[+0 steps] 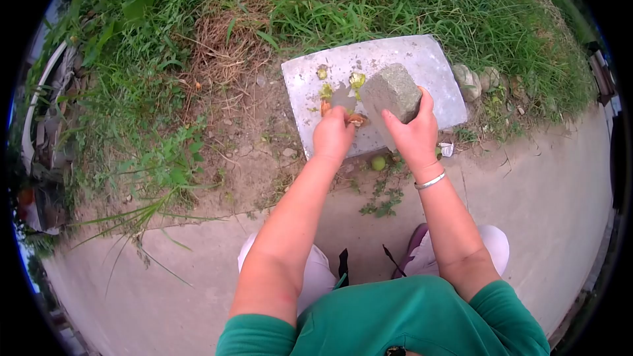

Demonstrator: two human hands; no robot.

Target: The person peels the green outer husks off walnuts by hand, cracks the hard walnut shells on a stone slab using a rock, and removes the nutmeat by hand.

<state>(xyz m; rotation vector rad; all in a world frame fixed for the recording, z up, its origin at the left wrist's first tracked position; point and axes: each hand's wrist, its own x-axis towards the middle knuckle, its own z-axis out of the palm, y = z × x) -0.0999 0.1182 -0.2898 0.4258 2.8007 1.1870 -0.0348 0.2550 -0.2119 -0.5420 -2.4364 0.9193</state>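
My right hand (417,132) is wrapped round a rough grey stone block (395,92), which is tilted over a pale slab (428,69). To its left, my left hand (334,133) has its fingers closed low over the slab, beside orange-brown pieces (357,120); what it holds, if anything, I cannot make out. Crushed yellow-green pieces (357,80) and dark crumbs lie on the slab beyond my hands. A round green fruit (378,163) rests on the ground at the slab's near edge.
Rounded stones (467,83) sit at the slab's right edge. Tall grass (316,0) grows behind it, with dry straw (231,36) at the back left. A concrete path (165,283) runs under my legs. A small white scrap (446,149) lies near my right wrist.
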